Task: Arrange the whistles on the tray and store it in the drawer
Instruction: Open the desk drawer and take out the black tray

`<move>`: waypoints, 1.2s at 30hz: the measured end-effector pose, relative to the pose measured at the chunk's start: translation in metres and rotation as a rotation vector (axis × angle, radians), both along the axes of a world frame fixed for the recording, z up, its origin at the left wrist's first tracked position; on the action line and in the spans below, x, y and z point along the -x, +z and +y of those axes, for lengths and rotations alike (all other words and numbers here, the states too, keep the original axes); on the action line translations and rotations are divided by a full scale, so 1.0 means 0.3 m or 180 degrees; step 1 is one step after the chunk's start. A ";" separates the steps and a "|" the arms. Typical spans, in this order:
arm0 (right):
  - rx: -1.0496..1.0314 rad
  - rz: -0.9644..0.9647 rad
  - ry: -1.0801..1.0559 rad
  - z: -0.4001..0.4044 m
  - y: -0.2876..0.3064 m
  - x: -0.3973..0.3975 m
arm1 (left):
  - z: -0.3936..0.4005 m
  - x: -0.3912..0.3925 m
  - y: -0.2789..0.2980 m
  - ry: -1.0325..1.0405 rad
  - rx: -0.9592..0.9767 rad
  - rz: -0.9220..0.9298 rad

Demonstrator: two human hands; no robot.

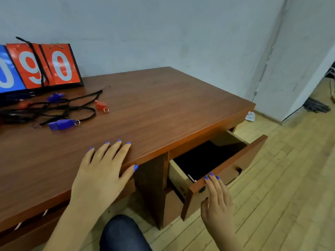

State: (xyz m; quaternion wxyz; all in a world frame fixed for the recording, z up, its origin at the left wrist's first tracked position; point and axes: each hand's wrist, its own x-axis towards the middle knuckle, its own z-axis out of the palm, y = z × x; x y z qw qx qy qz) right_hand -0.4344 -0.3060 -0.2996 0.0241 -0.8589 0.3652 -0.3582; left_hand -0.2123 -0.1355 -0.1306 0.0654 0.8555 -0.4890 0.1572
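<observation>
A flip scoreboard [36,67] stands at the far left of a reddish-brown wooden desk [163,105], against a pale wall, showing a blue card and 2 red cards that read 9 and 0. In front of it the whistles lie loose on the desk top, tangled in black cords [59,109]: a blue whistle [55,97] nearest the scoreboard, a red whistle [100,105] with a metal ring to its right, and a second blue whistle [62,124] nearer the person. More red shapes at the left edge are too blurred to tell. No tray shows. The left hand [101,171] rests flat on the desk's near edge, fingers spread and holding nothing, thumb hooked over the edge. Below, a knee in dark denim [121,232] shows. To the right, the top drawer [226,171] stands pulled out, its inside dark. The right hand [216,201] grips the drawer front at its near corner, fingertips curled over the top edge, thumb against the face. A pale wooden floor [281,178] lies beyond.
</observation>
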 end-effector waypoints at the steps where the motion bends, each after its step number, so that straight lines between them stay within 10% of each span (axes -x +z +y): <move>1: 0.0033 -0.0041 -0.0025 0.013 -0.008 0.025 | -0.002 0.012 -0.025 -0.0246 0.0386 -0.0118; 4: 0.0110 -0.0118 -0.0081 0.049 -0.020 0.108 | -0.036 0.128 -0.090 -0.1302 0.1496 0.0335; 11: -0.0263 -0.0436 -0.0400 0.147 0.007 0.248 | -0.199 0.382 -0.314 -0.2209 0.0154 0.2129; 17: -0.0562 -0.0202 -0.0380 0.188 0.033 0.376 | -0.281 0.386 -0.389 -0.2439 -0.0802 0.0376; 27: -0.0687 -0.0468 -0.0406 0.027 0.407 0.380 | -0.354 0.361 -0.369 -0.2804 -0.0583 0.0797; 36: -0.2371 0.3289 0.0420 -0.293 0.470 -0.098 | -0.389 0.355 -0.381 -0.2224 -0.0599 0.1412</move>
